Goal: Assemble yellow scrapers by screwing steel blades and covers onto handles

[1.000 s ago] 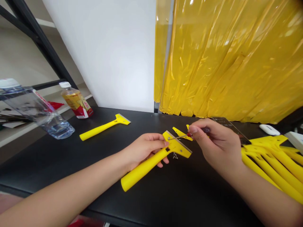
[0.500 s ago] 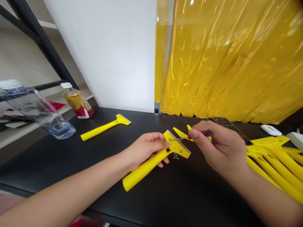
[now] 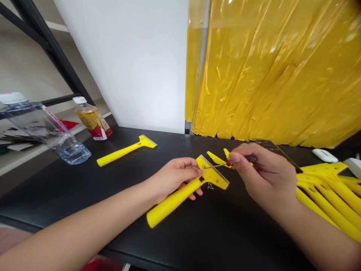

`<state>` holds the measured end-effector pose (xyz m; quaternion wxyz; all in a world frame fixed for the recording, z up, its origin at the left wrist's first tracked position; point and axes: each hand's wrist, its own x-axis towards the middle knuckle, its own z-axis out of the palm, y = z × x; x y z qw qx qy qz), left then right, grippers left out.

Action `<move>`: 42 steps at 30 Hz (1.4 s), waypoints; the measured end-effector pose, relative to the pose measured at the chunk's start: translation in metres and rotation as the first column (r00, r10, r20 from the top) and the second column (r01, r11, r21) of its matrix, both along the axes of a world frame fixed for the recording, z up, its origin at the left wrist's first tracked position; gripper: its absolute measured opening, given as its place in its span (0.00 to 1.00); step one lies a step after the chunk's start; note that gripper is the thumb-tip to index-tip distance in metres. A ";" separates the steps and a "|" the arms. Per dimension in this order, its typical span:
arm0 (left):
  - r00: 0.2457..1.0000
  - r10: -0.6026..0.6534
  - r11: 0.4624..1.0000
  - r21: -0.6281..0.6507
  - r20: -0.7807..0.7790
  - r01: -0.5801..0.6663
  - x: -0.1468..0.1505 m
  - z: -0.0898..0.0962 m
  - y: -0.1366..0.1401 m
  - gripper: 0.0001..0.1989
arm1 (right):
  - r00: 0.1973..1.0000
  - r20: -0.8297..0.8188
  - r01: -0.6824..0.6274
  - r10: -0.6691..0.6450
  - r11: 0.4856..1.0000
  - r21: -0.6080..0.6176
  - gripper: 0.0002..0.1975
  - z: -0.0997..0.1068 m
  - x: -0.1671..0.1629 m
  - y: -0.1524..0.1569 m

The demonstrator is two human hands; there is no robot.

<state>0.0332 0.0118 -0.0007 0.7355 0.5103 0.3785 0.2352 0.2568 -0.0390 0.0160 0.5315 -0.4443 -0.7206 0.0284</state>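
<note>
My left hand [image 3: 180, 175] is closed on a yellow scraper [image 3: 176, 201], its thumb near the head and the handle slanting down toward me. A thin metal blade edge runs along the far side of the scraper's head. Between the fingers of my right hand [image 3: 261, 175] is a screwdriver [image 3: 217, 165] with a red and dark handle. Its tip rests at the screw [image 3: 204, 166] on the left part of the head; a second screw sits on the right part. Several loose screws [image 3: 210, 186] lie on the table just behind the head.
Another scraper [image 3: 120, 155] lies at the left on the black table [image 3: 84, 192]. Loose yellow plates [image 3: 216, 158] lie behind the screwdriver. At the right are piled yellow handles [image 3: 324, 188], a phone [image 3: 278, 152] and a white case [image 3: 324, 155]. Two bottles [image 3: 94, 122] stand at the left.
The view has shifted very slightly. Both hands keep their hold, and the screwdriver's tip stays at the same screw with its handle turned a little.
</note>
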 end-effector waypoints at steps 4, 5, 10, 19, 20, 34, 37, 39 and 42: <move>1.000 -0.012 1.000 -0.010 -0.006 0.012 0.000 0.000 0.000 0.14 | 0.997 -0.056 0.042 -0.044 0.998 -0.043 0.07 0.003 -0.002 0.001; 1.000 -0.019 1.000 -0.012 -0.008 0.019 0.000 0.000 0.000 0.14 | 0.993 -0.095 0.059 -0.066 0.996 -0.073 0.08 0.003 -0.003 0.002; 0.998 -0.068 0.997 -0.020 0.008 0.068 -0.001 -0.002 0.001 0.14 | 0.923 -0.369 0.014 -0.110 0.968 -0.252 0.18 -0.001 -0.002 0.018; 0.992 -0.117 0.992 -0.040 0.036 0.119 -0.002 -0.001 0.000 0.13 | 0.595 -0.791 -0.377 -0.139 0.821 -0.428 0.23 -0.023 -0.003 0.042; 0.992 -0.121 0.991 -0.046 0.039 0.122 -0.002 -0.002 0.000 0.13 | 0.570 -0.808 -0.403 -0.148 0.807 -0.432 0.24 -0.023 -0.004 0.042; 0.997 -0.065 0.995 -0.074 0.051 0.069 -0.002 0.000 0.002 0.10 | 0.542 -0.830 -0.437 -0.130 0.800 -0.410 0.23 -0.025 -0.001 0.044; 0.997 -0.057 0.995 -0.074 0.050 0.060 -0.002 0.001 0.002 0.10 | 0.548 -0.826 -0.425 -0.131 0.807 -0.410 0.23 -0.025 -0.001 0.044; 0.997 -0.058 0.995 -0.073 0.049 0.062 -0.002 0.001 0.002 0.10 | 0.552 -0.823 -0.416 -0.134 0.811 -0.411 0.23 -0.025 -0.001 0.044; 0.996 -0.067 0.995 -0.067 0.051 0.070 -0.003 0.000 0.003 0.10 | 0.557 -0.820 -0.408 -0.131 0.817 -0.408 0.23 -0.026 -0.001 0.044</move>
